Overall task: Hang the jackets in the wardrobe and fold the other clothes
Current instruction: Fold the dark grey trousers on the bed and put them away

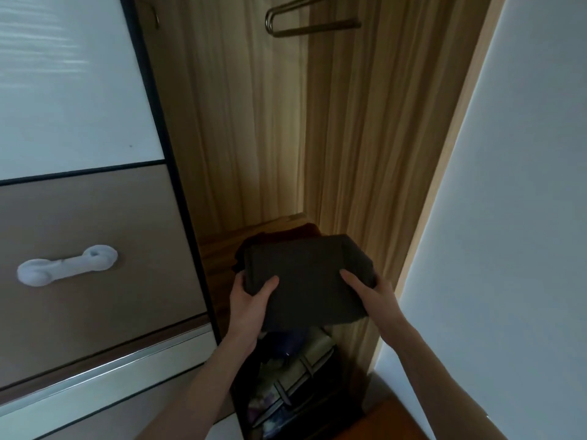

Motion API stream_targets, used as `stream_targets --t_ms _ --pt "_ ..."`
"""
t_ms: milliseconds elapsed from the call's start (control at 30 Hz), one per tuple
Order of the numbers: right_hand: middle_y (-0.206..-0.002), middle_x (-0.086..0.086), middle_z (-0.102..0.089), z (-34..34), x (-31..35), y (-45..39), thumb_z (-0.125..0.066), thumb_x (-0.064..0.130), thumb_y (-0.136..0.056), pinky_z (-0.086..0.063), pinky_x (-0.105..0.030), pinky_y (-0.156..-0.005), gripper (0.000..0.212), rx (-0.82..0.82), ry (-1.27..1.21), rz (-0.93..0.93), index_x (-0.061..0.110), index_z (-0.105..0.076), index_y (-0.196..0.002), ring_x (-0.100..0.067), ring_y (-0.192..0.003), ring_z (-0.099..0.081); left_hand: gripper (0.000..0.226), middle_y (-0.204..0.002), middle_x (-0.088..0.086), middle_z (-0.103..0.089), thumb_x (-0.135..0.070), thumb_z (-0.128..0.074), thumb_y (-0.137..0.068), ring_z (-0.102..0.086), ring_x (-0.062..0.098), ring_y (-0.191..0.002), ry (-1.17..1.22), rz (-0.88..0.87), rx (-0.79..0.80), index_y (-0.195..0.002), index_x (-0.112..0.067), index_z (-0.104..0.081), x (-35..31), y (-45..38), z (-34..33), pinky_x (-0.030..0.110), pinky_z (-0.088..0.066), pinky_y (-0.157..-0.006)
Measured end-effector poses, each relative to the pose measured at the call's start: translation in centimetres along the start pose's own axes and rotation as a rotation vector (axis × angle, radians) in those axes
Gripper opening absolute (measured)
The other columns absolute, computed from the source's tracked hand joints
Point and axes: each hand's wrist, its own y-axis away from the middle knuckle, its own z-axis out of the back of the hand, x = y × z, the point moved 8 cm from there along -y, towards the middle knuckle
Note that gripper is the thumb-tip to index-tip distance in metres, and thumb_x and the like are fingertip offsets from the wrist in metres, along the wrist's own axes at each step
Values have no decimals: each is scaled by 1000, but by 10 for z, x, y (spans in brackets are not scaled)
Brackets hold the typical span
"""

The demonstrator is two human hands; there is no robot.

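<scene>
A folded dark grey garment [306,277] is held flat in front of the open wardrobe, over a wooden shelf [219,249]. My left hand [249,304] grips its left edge with the thumb on top. My right hand [370,293] grips its right edge the same way. Behind the garment, a dark reddish-brown piece of clothing [292,235] lies on the shelf, mostly hidden. A metal hanging rail [305,23] juts out at the top of the wardrobe with nothing on it.
A sliding wardrobe door [79,217] with a white handle [66,265] stands at the left. Below the shelf sits a storage bag [295,385] with mixed fabrics. A white wall [508,217] bounds the right side, beside the wardrobe's wooden side panel [444,154].
</scene>
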Motion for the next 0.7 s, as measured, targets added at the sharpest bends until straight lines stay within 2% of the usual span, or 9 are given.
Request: stream_targets --t_ms 67,100,133,233,367,433,533,700 --pt "-117 3 -71 -5 6 -28 -80 40 -87 -59 -24 -78 52 14 14 20 23 -59 -132 -15 -104 -70 48 -114 -14 -61 -28 -77 -92 -60 6 -101 -29 -64 -28 -133 -28 -52 -13 -18 -6 23 -50 -80" --pt "-116 3 -72 -8 8 -45 -80 41 -87 -59 -24 -78 54 31 27 26 20 -60 -133 -14 -103 -71 48 -114 -15 -60 -28 -76 -94 -59 5 -102 -44 -87 -51 -134 -27 -51 -16 -28 -9 21 -48 -79" --pt "-116 4 -72 -12 11 -61 -80 42 -87 -58 -22 -77 57 52 46 34 18 -60 -135 -13 -102 -71 48 -116 -14 -60 -29 -75 -95 -59 7 -104 -55 -102 -75 -136 -27 -51 -17 -38 -11 22 -49 -82" --pt "-113 10 -66 -27 16 -105 -75 42 -91 -56 -15 -72 52 142 68 43 22 -55 -135 -7 -99 -67 59 -134 -4 -60 -33 -74 -95 -58 17 -123 -96 -145 -129 -147 -24 -47 -17 -66 -16 39 -49 -108" --pt "-116 11 -63 -36 3 -156 -77 49 -88 -55 -37 -102 68 164 115 49 19 -52 -144 -14 -110 -64 62 -142 -3 -54 -26 -67 -100 -52 19 -132 -143 -151 -170 -154 -23 -38 -11 -92 -23 40 -41 -116" --pt "-124 7 -64 -38 -8 -173 -78 59 -82 -53 -42 -106 78 166 158 57 19 -53 -144 -16 -114 -64 63 -146 -1 -52 -24 -65 -100 -50 20 -135 -208 -138 -176 -156 -23 -36 -3 -104 -23 42 -39 -119" --pt "-130 4 -65 -39 -25 -191 -76 70 -77 -55 -40 -103 82 169 252 96 22 -56 -140 -16 -115 -64 62 -148 3 -51 -20 -64 -101 -49 25 -138 -298 -104 -186 -156 -21 -36 12 -117 -19 45 -38 -120" --pt "-120 4 -66 -38 -37 -196 -70 50 -94 -51 -30 -91 58 113 438 177 17 -58 -139 -18 -113 -64 74 -159 7 -40 -19 -64 -102 -38 29 -149 -404 -35 -183 -163 -18 -21 36 -123 -21 46 -30 -125"
